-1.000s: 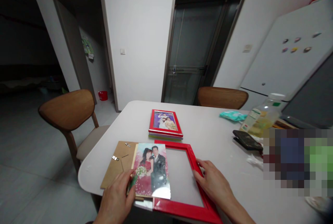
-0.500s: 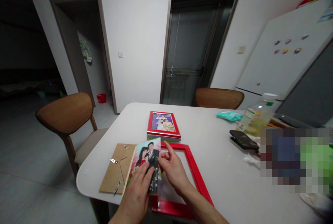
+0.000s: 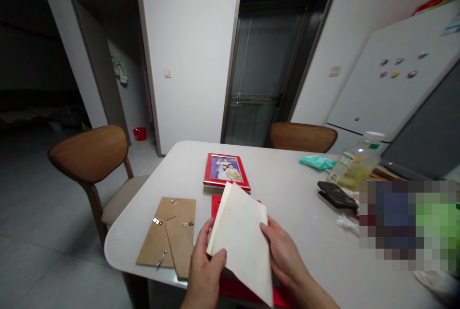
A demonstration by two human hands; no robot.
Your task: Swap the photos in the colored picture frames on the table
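My left hand (image 3: 205,263) grips the left edge of a photo (image 3: 241,239), its thumb on the upper face and fingers beneath. My right hand (image 3: 283,251) holds the right edge of the same photo. The plain white back faces me, and the sheet is tilted and slightly bent. Below it lies an empty red picture frame (image 3: 216,207), mostly hidden by the photo and hands. To the left rests a brown backboard (image 3: 153,246) with metal clips and a stand flap. Farther back, a red-framed picture (image 3: 226,170) lies on top of a small stack.
On the right of the white table (image 3: 287,179) are a plastic bottle (image 3: 354,163) of yellowish liquid, a black phone-like object (image 3: 337,195) and a teal packet (image 3: 317,161). Wooden chairs stand at the left (image 3: 91,153) and far side (image 3: 304,136).
The photo has turned from its picture side to its white back and moved right, over the red frame. Both hands shifted right with it, uncovering more of the backboard.
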